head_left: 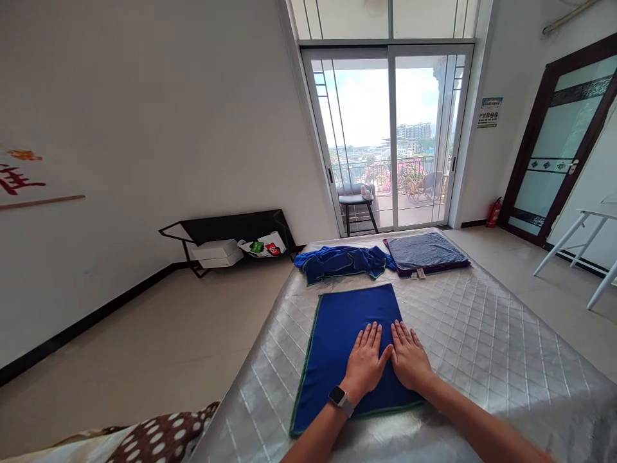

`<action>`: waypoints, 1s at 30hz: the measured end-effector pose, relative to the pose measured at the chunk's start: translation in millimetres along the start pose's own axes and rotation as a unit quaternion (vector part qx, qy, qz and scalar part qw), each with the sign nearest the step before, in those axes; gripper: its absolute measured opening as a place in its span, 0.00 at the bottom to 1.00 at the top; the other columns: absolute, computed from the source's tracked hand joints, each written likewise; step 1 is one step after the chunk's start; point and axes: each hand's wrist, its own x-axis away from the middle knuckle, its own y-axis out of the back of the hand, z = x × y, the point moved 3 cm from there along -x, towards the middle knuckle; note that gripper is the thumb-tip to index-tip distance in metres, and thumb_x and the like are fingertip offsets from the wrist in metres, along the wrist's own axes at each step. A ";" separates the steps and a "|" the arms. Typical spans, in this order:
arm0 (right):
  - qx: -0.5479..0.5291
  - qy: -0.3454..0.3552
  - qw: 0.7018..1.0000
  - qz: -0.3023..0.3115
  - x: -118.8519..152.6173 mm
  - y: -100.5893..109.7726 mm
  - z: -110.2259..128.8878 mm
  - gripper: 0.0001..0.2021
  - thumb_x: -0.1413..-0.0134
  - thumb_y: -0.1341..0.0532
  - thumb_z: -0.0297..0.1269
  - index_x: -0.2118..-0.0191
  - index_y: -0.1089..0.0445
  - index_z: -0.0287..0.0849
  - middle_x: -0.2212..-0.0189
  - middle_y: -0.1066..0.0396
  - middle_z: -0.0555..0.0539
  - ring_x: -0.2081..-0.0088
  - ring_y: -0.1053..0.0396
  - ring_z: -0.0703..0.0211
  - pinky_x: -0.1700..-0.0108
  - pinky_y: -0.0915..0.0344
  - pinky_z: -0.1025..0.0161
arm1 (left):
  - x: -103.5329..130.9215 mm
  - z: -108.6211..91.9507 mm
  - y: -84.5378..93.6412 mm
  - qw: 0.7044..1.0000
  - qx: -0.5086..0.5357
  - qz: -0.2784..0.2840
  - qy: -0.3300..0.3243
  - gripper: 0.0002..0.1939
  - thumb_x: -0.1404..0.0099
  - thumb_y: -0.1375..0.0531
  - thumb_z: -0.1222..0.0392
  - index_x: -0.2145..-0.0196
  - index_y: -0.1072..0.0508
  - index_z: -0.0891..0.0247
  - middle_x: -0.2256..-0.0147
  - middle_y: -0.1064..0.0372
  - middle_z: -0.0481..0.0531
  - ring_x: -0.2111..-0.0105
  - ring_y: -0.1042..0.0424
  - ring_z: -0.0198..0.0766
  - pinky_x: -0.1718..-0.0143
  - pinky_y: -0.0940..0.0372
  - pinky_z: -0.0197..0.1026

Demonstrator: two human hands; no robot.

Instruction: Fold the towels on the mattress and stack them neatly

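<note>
A dark blue towel (337, 321) with a green edge lies flat on the quilted silver mattress (482, 334). My left hand (365, 361), with a watch on its wrist, presses palm down on the towel's middle. Beside it, thumbs touching, my right hand (409, 357) lies flat on the same towel, fingers spread. Neither hand holds anything. Farther away on the mattress lie a crumpled blue towel (342, 261) and a folded grey-purple towel (424, 252).
A black rack (231, 226) with white boxes and a bag stands against the left wall. A glass sliding door (390, 135) opens onto a balcony with a stool. White table legs (578, 244) stand at the right. A dotted brown cloth (159, 437) lies at the lower left.
</note>
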 end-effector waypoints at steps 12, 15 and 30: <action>-0.019 0.062 0.998 -0.024 31.4 -14.7 6.3 0.33 0.31 0.61 0.51 0.29 0.53 0.36 0.29 0.58 0.43 0.29 0.60 0.51 0.29 0.63 0.51 | 121.7 103.5 7.1 0.993 -0.032 0.051 0.101 0.35 0.27 0.56 0.40 0.29 0.53 0.57 0.30 0.55 0.53 0.31 0.54 0.48 0.33 0.49 0.55; -0.037 0.086 0.996 -0.005 46.5 -20.5 7.0 0.34 0.32 0.60 0.55 0.28 0.55 0.40 0.29 0.59 0.45 0.29 0.59 0.50 0.29 0.60 0.51 | 113.1 92.5 12.6 0.993 -0.040 0.050 0.099 0.34 0.27 0.56 0.41 0.30 0.49 0.59 0.31 0.51 0.56 0.31 0.52 0.49 0.33 0.48 0.56; -0.108 0.077 0.987 0.095 44.7 18.4 -22.1 0.28 0.31 0.58 0.44 0.30 0.49 0.44 0.31 0.50 0.47 0.30 0.53 0.56 0.30 0.58 0.53 | 56.9 -20.7 33.4 0.993 0.032 0.065 -0.097 0.31 0.26 0.56 0.42 0.30 0.55 0.51 0.31 0.53 0.55 0.31 0.52 0.48 0.35 0.44 0.57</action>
